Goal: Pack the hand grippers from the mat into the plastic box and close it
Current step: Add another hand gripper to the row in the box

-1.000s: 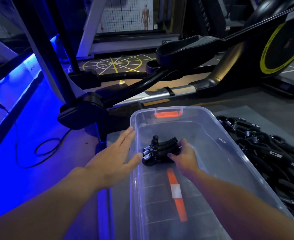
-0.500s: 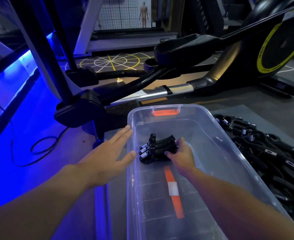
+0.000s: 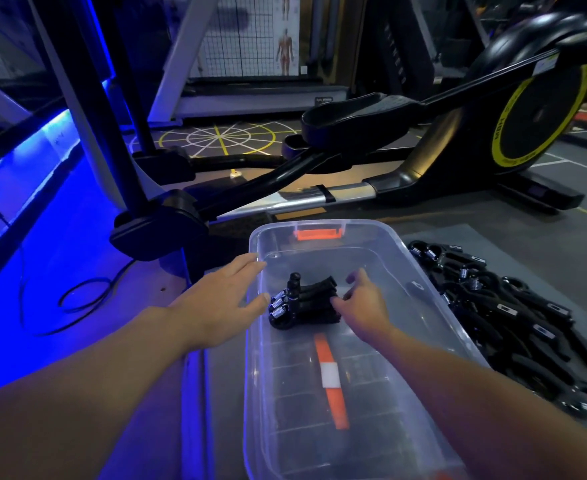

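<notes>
Dim overall. Lit hardest from the left by a saturated blue glowing strip (image 3: pixel 53 133), tinting the smooth floor (image 3: pixel 60 258) beside it. Warmer at centre, with pale sheen on the rim of the clear plastic box (image 3: pixel 406 268). Bent by wide-angle distortion at the edges; smeared soft at top right, around the black-and-yellow flywheel (image 3: pixel 541 109).

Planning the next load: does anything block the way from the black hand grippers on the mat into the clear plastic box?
Nothing visible does. The clear plastic box is open on top, and the pile of black hand grippers lies just beside its right wall.
</notes>
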{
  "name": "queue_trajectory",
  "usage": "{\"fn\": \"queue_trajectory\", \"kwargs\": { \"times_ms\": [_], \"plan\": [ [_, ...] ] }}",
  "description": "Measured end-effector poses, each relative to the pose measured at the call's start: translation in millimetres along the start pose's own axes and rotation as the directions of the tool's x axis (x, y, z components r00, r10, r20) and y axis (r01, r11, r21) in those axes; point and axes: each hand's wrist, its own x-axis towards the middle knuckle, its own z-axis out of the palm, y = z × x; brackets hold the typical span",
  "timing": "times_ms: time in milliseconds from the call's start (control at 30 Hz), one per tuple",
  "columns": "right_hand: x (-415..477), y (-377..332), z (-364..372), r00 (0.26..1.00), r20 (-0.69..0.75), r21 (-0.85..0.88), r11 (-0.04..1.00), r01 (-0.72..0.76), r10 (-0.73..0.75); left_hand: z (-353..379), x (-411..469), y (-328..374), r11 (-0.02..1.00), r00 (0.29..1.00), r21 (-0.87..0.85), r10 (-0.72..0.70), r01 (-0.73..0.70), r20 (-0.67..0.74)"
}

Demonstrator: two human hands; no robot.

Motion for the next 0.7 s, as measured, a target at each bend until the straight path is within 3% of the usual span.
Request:
{"fn": "queue_trajectory", "kwargs": {
  "times_ms": [167, 367, 567, 700],
  "plan": [
    [-19, -36, -44, 0.994, -0.043, 0.117, 0.987, 0.109, -0.105, -11, 14, 47, 0.985, 0.982, 0.124, 0.134, -0.117, -0.136],
    [-45, -33, -116, 0.972, -0.203, 0.259, 0.951, 0.170, -0.119, 4, 31, 119, 0.962, 0.950, 0.080, 0.272, -0.262, -0.152],
    [-64, 27, -185, 0.929, -0.370, 0.177, 0.983, 0.052, 0.017, 28, 37, 172, 0.937, 0.934, 0.040, 0.350, -0.348, -0.076],
    [-86, 80, -202, 0.929, -0.351, 0.110, 0.990, -0.088, 0.121, 44, 38, 194, 0.927, 0.927, 0.021, 0.375, -0.375, -0.009]
  ]
}}
